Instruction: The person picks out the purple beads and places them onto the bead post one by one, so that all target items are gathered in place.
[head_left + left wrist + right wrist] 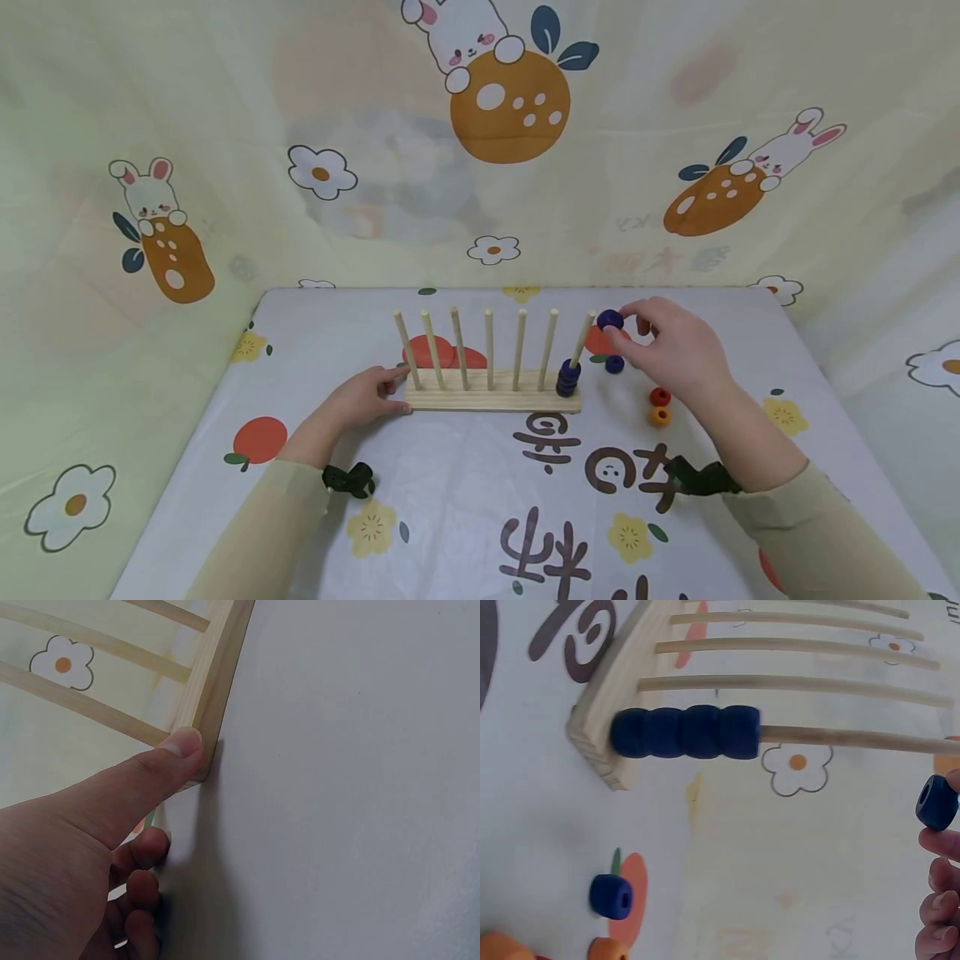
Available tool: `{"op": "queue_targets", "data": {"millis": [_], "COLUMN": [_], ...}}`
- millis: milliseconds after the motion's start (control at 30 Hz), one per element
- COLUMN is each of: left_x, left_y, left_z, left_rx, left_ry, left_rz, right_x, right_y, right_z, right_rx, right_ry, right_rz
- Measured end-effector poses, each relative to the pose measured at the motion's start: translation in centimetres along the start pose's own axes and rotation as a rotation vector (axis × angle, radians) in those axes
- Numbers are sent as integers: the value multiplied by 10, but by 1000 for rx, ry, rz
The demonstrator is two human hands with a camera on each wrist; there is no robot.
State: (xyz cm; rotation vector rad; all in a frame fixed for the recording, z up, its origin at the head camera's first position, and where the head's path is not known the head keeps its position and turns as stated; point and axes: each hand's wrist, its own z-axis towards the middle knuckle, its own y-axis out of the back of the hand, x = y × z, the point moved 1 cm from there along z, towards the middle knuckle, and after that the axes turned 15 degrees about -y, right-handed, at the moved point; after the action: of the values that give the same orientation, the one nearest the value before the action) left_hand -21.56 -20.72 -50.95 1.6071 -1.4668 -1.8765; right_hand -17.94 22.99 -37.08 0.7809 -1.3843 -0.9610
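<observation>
Wooden rack [465,402] on a cloth-covered counter [450,517], well apart from both side edges; a strip of printed cloth separates it from the far edge, and a broader stretch lies on the near side, between the forearms; the rack's long axis runs left to right, its seven pegs pointing upward; on the rightmost peg [582,340] I count four stacked blue beads [568,379], settled at the base, the upper shaft bare. The left hand [365,393] grasps the rack's left end, thumb in front; the right hand [678,346] pinches a further blue bead [609,320] just beside that peg's upper end, apart from it, the bead's hole tilted but roughly along the peg's direction. A loose blue bead [615,364] lies near the rack's right end; a red bead [660,396] and an orange bead [660,417] sit together farther right. Seen from the right wrist, the pinching hand is cut off by the border, as are orange shapes below; from the left, the pegs are cropped.
</observation>
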Motion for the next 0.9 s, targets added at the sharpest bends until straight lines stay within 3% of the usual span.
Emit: {"op": "queue_targets", "data": {"millis": [567,900], "left_x": [-1,0], "left_y": [0,0], "left_z": [0,1], "left_rx": [2,5], "left_ry": [10,17], "left_rz": [-5,-7], "right_x": [17,23], "right_y": [15,16], "right_z": [-9,-13], "right_rx": [-165,-161], "right_ry": [109,124], "right_rz": [70,102]}}
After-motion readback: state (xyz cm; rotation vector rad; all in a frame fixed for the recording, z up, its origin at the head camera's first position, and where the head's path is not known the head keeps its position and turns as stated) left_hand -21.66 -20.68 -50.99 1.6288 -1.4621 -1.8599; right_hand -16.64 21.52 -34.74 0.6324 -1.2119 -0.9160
